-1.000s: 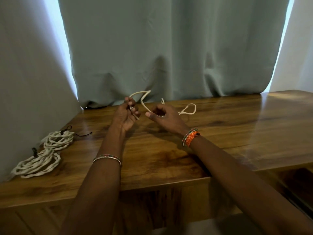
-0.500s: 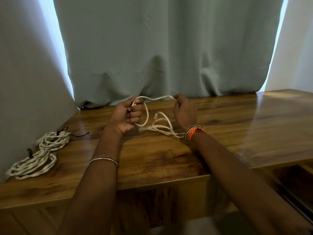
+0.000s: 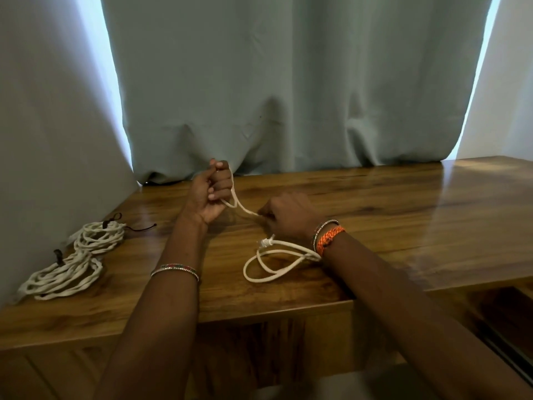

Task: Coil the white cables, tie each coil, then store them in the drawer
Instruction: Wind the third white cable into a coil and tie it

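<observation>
Left hand: [image 3: 212, 194] raised above the glossy brown wooden tabletop [image 3: 403, 215], fingers curled round a loop of the thin white cable [image 3: 277, 256]; grip clamped on the cable.
Right hand: [image 3: 288, 216] low over the tabletop, knuckles up, fingers curled and pinching the same cable just right of the left hand; grip clamped on the cable.
Cable span: short taut strand between the two hands, sloping down from left hand to right.
Cable remainder: two loose loops flat on the tabletop near the front edge, below the right hand, passing under the right wrist; white plug end beside the wrist.
Finished coils: two bundles of white cable [image 3: 72, 261] at the left end of the tabletop, against the wall, each bound with a dark tie, touching one another, well apart from the hands.
Wrists: thin beaded bangle [image 3: 175, 269] on the left; orange braided band [image 3: 327, 238] on the right.
Backdrop: grey-green fabric curtain [image 3: 288, 82] hanging behind the tabletop.
Drawer: dark open cavity [image 3: 507, 319] at lower right, below the tabletop edge; contents indiscernible.
</observation>
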Demonstrator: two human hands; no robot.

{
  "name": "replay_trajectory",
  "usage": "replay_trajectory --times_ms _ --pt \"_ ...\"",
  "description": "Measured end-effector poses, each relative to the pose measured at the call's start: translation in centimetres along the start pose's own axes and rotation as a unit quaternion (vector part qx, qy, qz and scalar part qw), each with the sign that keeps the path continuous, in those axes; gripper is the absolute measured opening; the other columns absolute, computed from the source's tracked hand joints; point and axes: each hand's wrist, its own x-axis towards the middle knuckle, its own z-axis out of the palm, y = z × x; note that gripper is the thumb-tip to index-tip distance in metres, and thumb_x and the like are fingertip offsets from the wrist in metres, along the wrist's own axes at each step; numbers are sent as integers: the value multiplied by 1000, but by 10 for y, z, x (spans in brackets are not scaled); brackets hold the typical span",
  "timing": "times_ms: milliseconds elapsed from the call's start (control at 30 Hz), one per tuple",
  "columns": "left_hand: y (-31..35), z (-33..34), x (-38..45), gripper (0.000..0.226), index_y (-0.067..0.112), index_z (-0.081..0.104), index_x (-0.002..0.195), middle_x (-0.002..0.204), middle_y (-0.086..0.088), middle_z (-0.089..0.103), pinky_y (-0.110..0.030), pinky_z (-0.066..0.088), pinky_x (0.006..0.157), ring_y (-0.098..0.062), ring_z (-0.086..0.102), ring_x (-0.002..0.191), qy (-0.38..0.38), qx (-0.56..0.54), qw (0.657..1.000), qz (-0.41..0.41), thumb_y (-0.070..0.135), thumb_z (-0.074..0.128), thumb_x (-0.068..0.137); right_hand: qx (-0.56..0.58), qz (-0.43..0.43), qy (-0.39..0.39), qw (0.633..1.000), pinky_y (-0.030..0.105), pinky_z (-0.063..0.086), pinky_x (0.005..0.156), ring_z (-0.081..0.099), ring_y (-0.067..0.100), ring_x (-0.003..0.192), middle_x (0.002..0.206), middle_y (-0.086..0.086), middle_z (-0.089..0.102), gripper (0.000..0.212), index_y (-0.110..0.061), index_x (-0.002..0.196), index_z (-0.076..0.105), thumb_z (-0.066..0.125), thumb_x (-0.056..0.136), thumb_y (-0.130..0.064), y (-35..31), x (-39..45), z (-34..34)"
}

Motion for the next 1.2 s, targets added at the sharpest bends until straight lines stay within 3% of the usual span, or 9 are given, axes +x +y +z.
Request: replay_trajectory --times_ms 233,533,700,800,867,933,1000,1100,1200 --pt "-41 37 4 29 3 51 83 60 -2 34 -28 39 43 -15 35 49 -32 114 985 -125 19 32 99 -114 138 59 982 34 44 75 61 31 102 112 10 62 22 -13 110 60 48 92 -16 35 9 6" --pt "-93 88 -40 15 12 42 78 56 5 42 -26 48 57 -11 45 53 4 380 918 -109 21 38 89 -147 144 142 968 34 33 59 62 39 87 112 15 57 38 -11 123 54 45 87 -5 94 19 -12" --pt "-88 102 -52 20 16 46 72 53 8 36 -18 22 42 -5 33 44 15 351 933 -74 19 39 91 -185 66 150 969 30 37 48 63 35 61 86 14 64 41 -13 108 67 66 69 1 104 20 -10" --pt "-79 102 -35 18 19 42 68 48 11 30 -18 10 40 -2 26 37 71 328 942 -6 17 40 85 -186 84 39 978 37 40 79 58 32 101 107 8 65 33 -22 117 65 53 86 -15 87 25 0" --pt "-73 96 -19 17 20 38 69 45 11 28 -17 8 38 -1 24 34 108 326 939 6 15 35 85 -179 110 -36 977 42 31 100 49 28 116 117 6 63 32 -24 117 65 54 88 -30 70 30 -5" --pt "-64 86 -5 25 20 37 69 43 11 27 -17 9 35 -1 24 32 150 320 935 8 12 26 90 -1 145 -81 986 40 33 104 51 29 119 126 12 60 38 -13 124 60 54 88 -25 54 34 -22" --pt "-54 76 4 28 20 36 68 42 11 27 -16 10 33 -2 23 31 182 314 932 11 9 22 90 242 138 -23 960 36 41 100 54 27 116 127 14 58 38 2 124 57 49 87 -4 38 38 -43" --pt "-43 71 9 18 20 34 66 41 11 27 -17 10 32 -3 23 29 175 298 938 6 9 28 80 532 139 62 833 29 41 97 54 19 109 111 8 62 33 2 119 58 42 91 5 1 37 -62" --pt "-40 75 12 12 19 35 66 42 9 27 -16 13 32 -4 25 30 147 262 954 23 11 32 74 691 144 61 706 26 52 74 64 12 71 73 2 66 37 -7 90 61 30 103 -23 -24 32 -54"
